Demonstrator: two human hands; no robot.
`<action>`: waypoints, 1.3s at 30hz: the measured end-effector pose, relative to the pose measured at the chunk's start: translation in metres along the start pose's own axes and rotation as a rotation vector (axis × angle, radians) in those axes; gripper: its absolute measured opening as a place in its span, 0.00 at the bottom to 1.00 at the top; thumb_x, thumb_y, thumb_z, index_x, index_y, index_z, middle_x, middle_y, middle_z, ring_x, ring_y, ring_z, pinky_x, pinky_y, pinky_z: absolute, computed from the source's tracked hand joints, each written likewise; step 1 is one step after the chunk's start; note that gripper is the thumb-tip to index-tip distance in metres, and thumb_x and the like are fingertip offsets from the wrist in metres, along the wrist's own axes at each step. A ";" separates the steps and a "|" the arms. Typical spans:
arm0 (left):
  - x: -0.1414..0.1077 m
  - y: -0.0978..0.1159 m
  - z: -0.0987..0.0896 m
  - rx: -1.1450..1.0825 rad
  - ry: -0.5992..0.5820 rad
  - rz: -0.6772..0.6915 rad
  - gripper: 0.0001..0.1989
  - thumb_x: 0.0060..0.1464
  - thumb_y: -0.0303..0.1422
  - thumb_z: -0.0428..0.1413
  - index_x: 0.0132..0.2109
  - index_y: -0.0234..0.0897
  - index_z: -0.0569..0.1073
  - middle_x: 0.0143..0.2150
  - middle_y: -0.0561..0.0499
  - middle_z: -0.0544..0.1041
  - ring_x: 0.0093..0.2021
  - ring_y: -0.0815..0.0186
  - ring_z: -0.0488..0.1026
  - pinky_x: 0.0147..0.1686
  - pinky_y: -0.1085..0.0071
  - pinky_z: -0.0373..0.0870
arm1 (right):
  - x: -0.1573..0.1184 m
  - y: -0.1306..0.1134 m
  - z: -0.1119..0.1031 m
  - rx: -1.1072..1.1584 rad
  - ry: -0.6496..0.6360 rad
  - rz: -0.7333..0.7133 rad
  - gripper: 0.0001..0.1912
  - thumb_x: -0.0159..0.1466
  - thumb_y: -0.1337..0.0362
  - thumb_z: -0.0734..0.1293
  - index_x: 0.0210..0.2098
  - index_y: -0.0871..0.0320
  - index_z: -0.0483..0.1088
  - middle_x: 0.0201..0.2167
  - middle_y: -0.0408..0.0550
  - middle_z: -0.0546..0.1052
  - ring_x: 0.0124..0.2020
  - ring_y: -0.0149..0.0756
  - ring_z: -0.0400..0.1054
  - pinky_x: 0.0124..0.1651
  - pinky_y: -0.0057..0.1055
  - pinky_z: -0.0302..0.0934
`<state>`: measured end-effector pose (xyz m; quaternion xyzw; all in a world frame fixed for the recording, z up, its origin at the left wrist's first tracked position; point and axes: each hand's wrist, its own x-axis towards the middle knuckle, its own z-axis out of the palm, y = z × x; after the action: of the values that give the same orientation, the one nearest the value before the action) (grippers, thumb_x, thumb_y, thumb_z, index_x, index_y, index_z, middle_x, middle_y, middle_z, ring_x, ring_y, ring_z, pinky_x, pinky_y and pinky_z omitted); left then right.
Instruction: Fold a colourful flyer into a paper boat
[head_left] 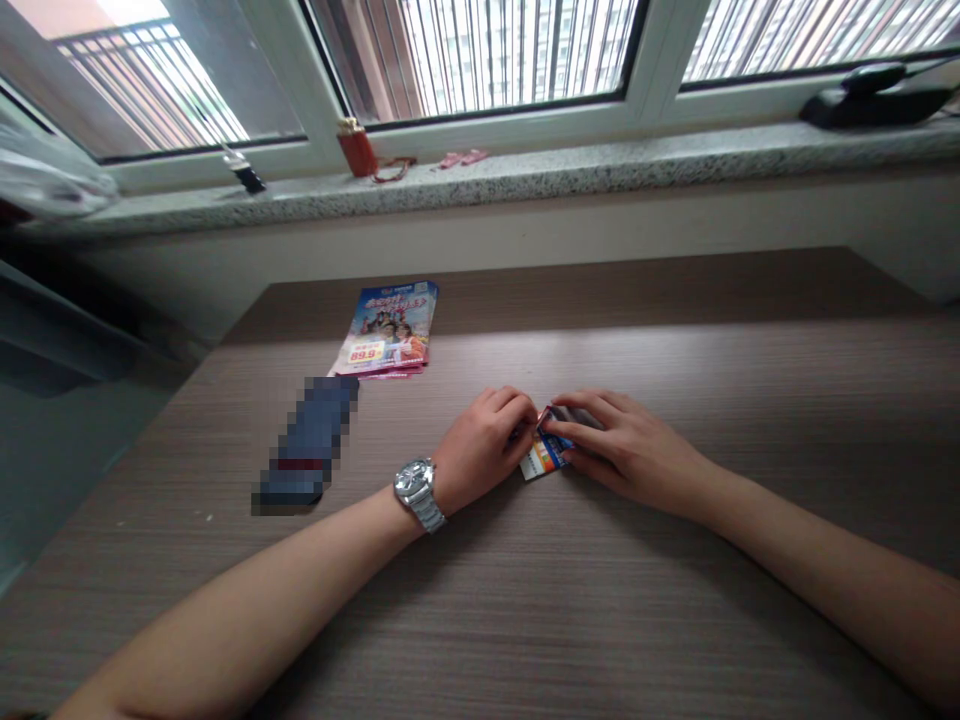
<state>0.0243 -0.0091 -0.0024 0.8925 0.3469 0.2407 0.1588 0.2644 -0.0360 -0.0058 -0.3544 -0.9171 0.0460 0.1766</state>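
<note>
- at the near part of the wood-grain desk [525, 620], left forearm [247, 590] and right forearm [825, 570] angled inward, resting low over the surface
- on the left wrist, steel wristwatch [416, 492] with link bracelet
- between both hands, small printed card [541, 458] in white, orange and blue, lower end poking out toward the body, upper part mostly hidden by fingers
- left hand [480, 450] curled narrow over the card's upper edge, fingers [517, 405] pressed on it
- right hand [630, 450] closing in from the other side, fingertips [559, 425] pinched onto the card's face, grip narrow, holding card only
- risk: card slipping out of the pinch if finger pressure eases, with so little surface gripped
- risk: creasing or tearing from the hands pulling in opposite directions
- left of the hands and well apart, pixelated blue object [307, 440], details hidden by blur
- farther on, printed leaflet [386, 330] with group photo and price 89.9, lying flat
- beyond the desk, speckled stone windowsill [570, 165] holding red canister [357, 148] with red cord [394, 172], pink strip [461, 158], black device [874, 100]
- at the far left, plastic bag [45, 170] on the sill
- farthest, barred window [480, 60]
</note>
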 end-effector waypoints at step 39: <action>-0.005 -0.001 -0.006 0.086 -0.089 0.123 0.19 0.65 0.31 0.54 0.61 0.41 0.69 0.65 0.47 0.70 0.66 0.56 0.64 0.65 0.54 0.62 | -0.006 0.015 0.010 0.093 0.122 0.113 0.23 0.69 0.63 0.64 0.64 0.51 0.65 0.61 0.53 0.73 0.63 0.49 0.65 0.61 0.53 0.64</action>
<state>0.0173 -0.0114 0.0000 0.9279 0.2941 0.1951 0.1202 0.2744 -0.0285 -0.0201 -0.3991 -0.8802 0.0767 0.2453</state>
